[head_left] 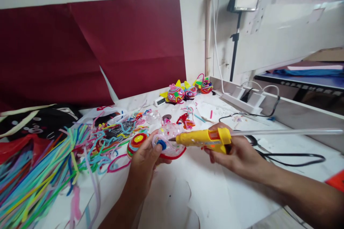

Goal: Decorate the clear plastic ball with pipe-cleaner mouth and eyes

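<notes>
White table (228, 193), messy; pipe cleaners (40, 171) heaped lower left, red paper (107, 43) on wall upper left. Left hand (145, 162) grip clamped on clear decorated ball (172, 145) at frame centre. Right hand (236, 154) grip clamped on yellow glue gun (206, 139), nozzle touching the ball's right side.

Readable text: none that I found. Red lettering on white bag (103, 107), far left, was blurred; label on yellow glue gun (204, 138) was illegible.
</notes>
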{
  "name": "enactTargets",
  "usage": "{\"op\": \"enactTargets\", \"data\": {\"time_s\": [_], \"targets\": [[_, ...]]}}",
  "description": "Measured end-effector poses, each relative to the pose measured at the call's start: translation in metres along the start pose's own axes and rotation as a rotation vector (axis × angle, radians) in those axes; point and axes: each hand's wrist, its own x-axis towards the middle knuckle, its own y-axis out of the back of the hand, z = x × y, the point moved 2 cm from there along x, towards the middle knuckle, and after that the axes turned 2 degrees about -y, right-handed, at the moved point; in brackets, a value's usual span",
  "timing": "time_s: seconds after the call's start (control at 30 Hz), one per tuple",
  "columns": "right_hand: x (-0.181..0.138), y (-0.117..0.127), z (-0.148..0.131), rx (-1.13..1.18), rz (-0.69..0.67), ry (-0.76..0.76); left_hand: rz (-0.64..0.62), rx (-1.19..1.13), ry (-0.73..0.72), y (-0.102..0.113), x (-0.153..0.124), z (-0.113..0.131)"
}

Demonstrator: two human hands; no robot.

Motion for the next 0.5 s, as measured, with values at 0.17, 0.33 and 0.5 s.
{"op": "enactTargets", "data": {"time_s": [0.17,0.33,0.5], "targets": [[-0.0046,-0.0022,0.0053,-0.026,-0.073,0.024,-0.004,0.025,0.004,-0.0016,-0.0019,0.0002],[-0.0076,-0.0040,0.0084,-0.071,-0.096,0.025,0.003,0.031,-0.011,-0.0048,-0.0043,0.0016],[-0.0078,-0.0046,0.0025,-0.177,-0.086,0.122,0.015,0.040,-0.016,-0.0053,-0.0051,0.0020]]}}
